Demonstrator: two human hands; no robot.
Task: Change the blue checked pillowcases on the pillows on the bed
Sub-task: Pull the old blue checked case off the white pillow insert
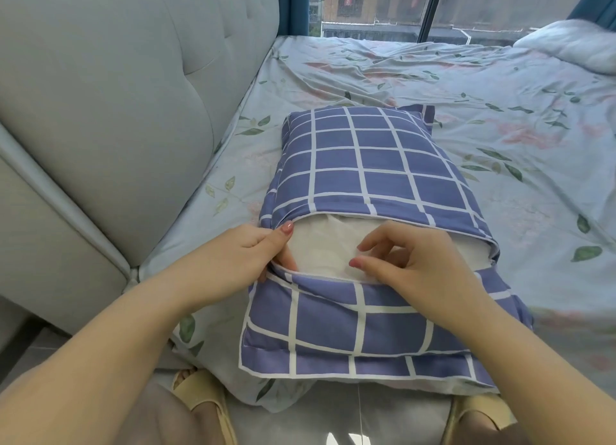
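Head view: the blue checked pillowcase lies at the bed's near edge, near the padded headboard. Its slit gapes over the white pillow. The left hand has its fingers clamped on the slit's left end. The right hand rests on the pillow, fingers apart. Bare sheet lies beyond.

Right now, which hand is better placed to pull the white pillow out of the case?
Right. The right hand sits over the exposed white pillow with free fingers; the left hand grips the pillowcase at the opening's edge.
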